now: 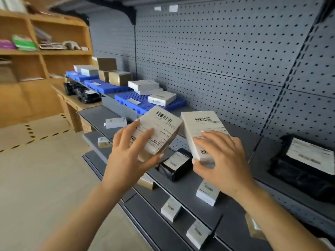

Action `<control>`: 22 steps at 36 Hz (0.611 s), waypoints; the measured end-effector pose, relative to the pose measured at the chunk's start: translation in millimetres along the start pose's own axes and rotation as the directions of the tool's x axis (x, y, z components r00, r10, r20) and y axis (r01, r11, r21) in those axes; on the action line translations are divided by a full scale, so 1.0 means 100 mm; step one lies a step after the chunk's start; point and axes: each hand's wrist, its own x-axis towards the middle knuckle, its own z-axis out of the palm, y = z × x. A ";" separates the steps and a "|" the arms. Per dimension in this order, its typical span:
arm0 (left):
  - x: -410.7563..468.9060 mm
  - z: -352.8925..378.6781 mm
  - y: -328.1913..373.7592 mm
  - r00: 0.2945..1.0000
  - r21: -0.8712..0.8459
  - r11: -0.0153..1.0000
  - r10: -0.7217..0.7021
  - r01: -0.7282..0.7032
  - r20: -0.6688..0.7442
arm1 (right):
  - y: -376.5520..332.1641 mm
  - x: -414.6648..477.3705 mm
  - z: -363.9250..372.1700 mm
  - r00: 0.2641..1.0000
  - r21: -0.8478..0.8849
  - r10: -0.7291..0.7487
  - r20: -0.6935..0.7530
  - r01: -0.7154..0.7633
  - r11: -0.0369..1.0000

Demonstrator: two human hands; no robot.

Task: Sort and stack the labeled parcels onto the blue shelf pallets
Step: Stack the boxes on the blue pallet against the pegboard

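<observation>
The left hand (126,153) is holding a pale labeled cardboard box (161,125), the right hand (223,160) a flat white labeled box (199,126), fingers spread wide, labels up, probably for reading.

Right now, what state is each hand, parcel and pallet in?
left hand, grips the brown parcel
brown parcel, held tilted, label up
right hand, grips the white parcel
white parcel, held, label up
black parcel, lying on the shelf, untouched
nearest blue pallet, carrying white boxes

A wooden shelf unit (63,20) holds a green pack (24,43) and a purple pack (6,44) — pegboard wall (217,42) beside it.
</observation>
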 end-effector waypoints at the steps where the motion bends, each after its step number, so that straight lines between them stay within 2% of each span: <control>1: -0.01 -0.02 -0.13 1.000 0.012 1.000 -0.017 0.017 -0.011 | -0.04 0.09 0.09 1.000 0.012 -0.013 -0.004 0.013 1.000; 8: 0.14 -0.13 -0.95 0.988 0.078 0.988 -0.125 0.132 -0.092 | -0.23 0.76 0.81 0.998 0.078 -0.056 -0.011 0.056 0.995; 15: 0.74 0.00 -1.72 0.986 0.150 0.979 -0.118 0.135 -0.118 | -0.14 1.56 1.52 0.991 0.088 -0.097 -0.091 0.105 0.991; 22: 1.37 0.28 -2.33 0.990 0.138 0.986 -0.082 0.098 -0.119 | 0.14 2.22 2.08 0.999 0.031 -0.016 -0.027 0.017 0.999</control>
